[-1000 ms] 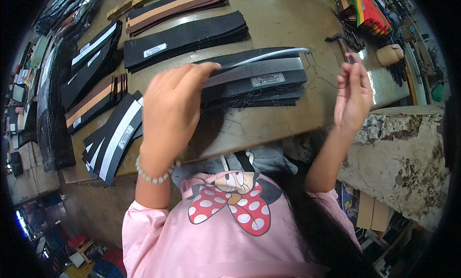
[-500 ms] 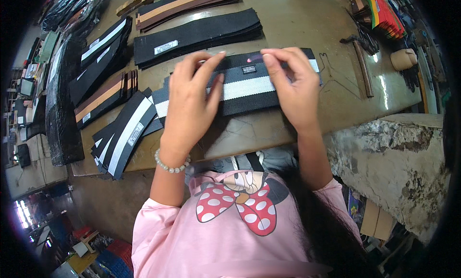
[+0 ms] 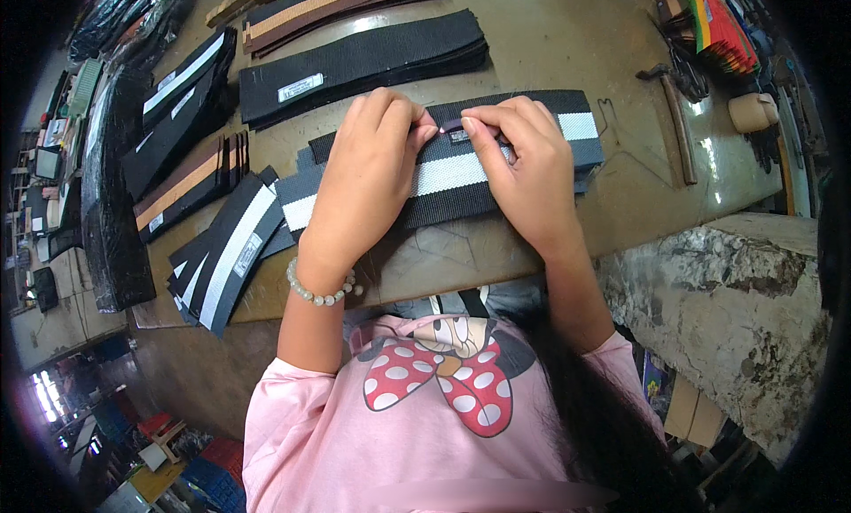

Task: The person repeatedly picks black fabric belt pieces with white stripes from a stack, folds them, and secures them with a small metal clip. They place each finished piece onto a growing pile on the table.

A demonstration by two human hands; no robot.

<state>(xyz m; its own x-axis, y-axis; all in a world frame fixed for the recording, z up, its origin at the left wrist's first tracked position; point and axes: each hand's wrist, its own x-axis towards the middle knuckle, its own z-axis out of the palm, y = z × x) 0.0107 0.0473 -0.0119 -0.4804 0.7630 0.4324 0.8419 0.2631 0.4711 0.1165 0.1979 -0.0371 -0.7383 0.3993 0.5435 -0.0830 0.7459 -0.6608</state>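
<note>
A flat stack of black woven strips with a white stripe point(image 3: 443, 173) lies crosswise before me, its top piece bearing a small dark label point(image 3: 458, 137). Between thumb and fingers my right hand point(image 3: 525, 163) pinches a small dark purple object with a pinkish tip point(image 3: 452, 125); its kind is unclear. My left hand point(image 3: 368, 167), a beaded bracelet point(image 3: 319, 293) at its wrist, is closed in a pinch right by that tip, above the strip's far edge. Whatever lies between the left fingertips is too small or hidden to make out.
A black strip stack point(image 3: 363, 66) lies just beyond, with brown-and-tan strips point(image 3: 341, 15) farther back. Fanned black-and-white strips point(image 3: 232, 247) reach the table's front left edge. At the right are a hammer point(image 3: 678, 123), a tan roll point(image 3: 752, 112) and colourful striped strips point(image 3: 709, 26).
My left hand has moved right and its spread fingers have closed into a pinch. My right hand has shifted slightly left and down, bringing the purple object's tip to the left fingertips.
</note>
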